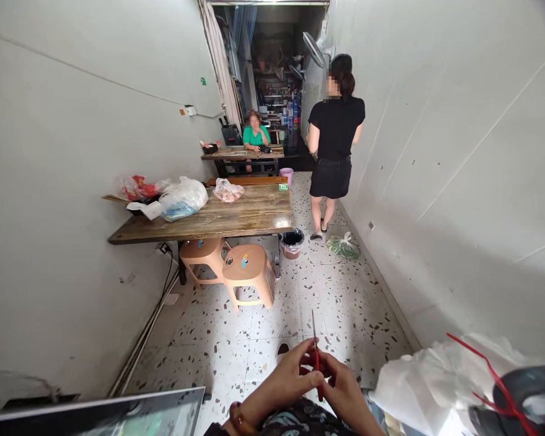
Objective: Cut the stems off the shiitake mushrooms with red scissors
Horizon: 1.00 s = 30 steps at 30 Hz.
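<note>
Low in the head view, a slim red-handled tool with a thin pointed blade [317, 357] is held upright, tip away from me. It is seen nearly edge-on, so whether it is a knife or scissors I cannot tell. My left hand [295, 372] is closed, its thumb and fingers against the red handle. From the other side my right hand [343, 381] also closes on that handle, fingers bent around it. Both hands meet in front of my dark patterned clothing [295, 419], above the speckled floor [236, 339].
A wooden table [254, 215] bears plastic bags [184, 197]; stools [249, 266] and a lined bin [292, 242] stand by it. A bag of greens [344, 246] lies near a standing person [336, 133]. Another person [255, 134] sits behind. White bags [431, 381] are at right.
</note>
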Tool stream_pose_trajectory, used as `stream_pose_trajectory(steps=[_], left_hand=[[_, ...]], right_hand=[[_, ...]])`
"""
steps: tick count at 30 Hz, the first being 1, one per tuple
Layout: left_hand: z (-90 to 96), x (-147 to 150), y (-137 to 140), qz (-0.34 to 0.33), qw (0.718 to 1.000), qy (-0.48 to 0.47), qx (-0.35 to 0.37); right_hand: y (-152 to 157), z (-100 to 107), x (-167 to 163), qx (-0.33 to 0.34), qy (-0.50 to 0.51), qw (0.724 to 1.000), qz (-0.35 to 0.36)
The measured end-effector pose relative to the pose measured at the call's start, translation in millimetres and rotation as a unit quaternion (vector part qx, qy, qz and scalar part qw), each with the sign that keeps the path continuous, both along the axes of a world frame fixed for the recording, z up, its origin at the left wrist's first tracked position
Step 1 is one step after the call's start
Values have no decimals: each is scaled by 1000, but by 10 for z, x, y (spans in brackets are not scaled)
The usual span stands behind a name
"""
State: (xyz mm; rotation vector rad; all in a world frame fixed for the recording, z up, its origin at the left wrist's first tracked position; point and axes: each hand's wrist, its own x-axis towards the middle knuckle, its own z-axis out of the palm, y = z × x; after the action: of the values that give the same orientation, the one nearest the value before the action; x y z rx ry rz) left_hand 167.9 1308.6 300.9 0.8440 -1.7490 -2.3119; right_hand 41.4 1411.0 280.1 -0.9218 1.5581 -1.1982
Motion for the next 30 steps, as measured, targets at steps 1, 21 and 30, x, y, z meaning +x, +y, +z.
stream_pose_trajectory(steps=[1, 21, 30], left_hand=[[-36, -52, -194, 2, 1000, 1, 5], [-385, -1679, -3035, 7, 1000, -28, -13], [-374, -3541, -3997, 52, 991, -84, -95]], right_hand=[[-204, -10, -63, 4, -5, 1000, 7], [-2997, -418, -1606, 74, -134, 987, -48], [-4103, -453, -3741, 113, -184, 976, 31]])
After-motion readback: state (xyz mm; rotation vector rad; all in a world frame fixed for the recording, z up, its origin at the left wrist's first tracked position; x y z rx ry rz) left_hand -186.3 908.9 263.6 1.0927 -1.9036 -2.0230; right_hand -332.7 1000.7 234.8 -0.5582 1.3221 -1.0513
